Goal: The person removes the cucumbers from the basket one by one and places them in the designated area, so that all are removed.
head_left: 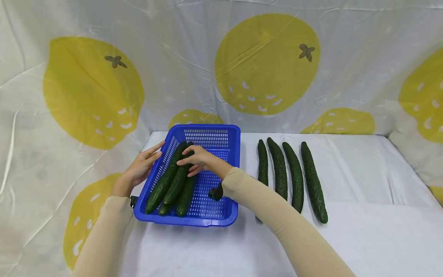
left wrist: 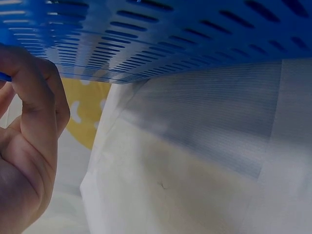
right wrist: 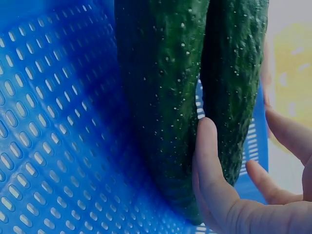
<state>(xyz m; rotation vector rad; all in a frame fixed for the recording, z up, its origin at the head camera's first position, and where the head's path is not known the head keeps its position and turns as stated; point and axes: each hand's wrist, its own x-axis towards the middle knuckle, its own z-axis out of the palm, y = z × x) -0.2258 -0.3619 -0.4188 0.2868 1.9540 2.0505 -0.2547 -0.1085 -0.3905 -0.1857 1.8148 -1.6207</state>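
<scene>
Blue basket (head_left: 211, 222), perforated plastic, stands on the white-covered counter (head_left: 367, 238). Dark green cucumbers (head_left: 166, 182) lie lengthwise along its left side, close together, some overlapping; four lower ends can be counted. Right part of the basket floor shows its slots.

Right hand (head_left: 199, 158) over the upper part of the cucumbers, inside the basket. Fingers spread and loosely bent; in the right wrist view one lies across the gap between two cucumbers, others by the far cucumber's side. No clear pinch; how hard they press cannot be told.

Left hand (head_left: 140, 167) outside, at the basket's left rim. Fingers bent, reaching the rim; whether they pinch it cannot be told, as the left wrist view cuts off the tips.

Right of the basket: row of four more cucumbers (head_left: 314, 181) on the counter, roughly parallel, slightly apart. Beige right sleeve (head_left: 273, 206) crosses in front of three of them; the rightmost shows whole.

Behind: pale cloth backdrop (head_left: 180, 50) printed with big yellow fruit, meeting the counter's far edge.
</scene>
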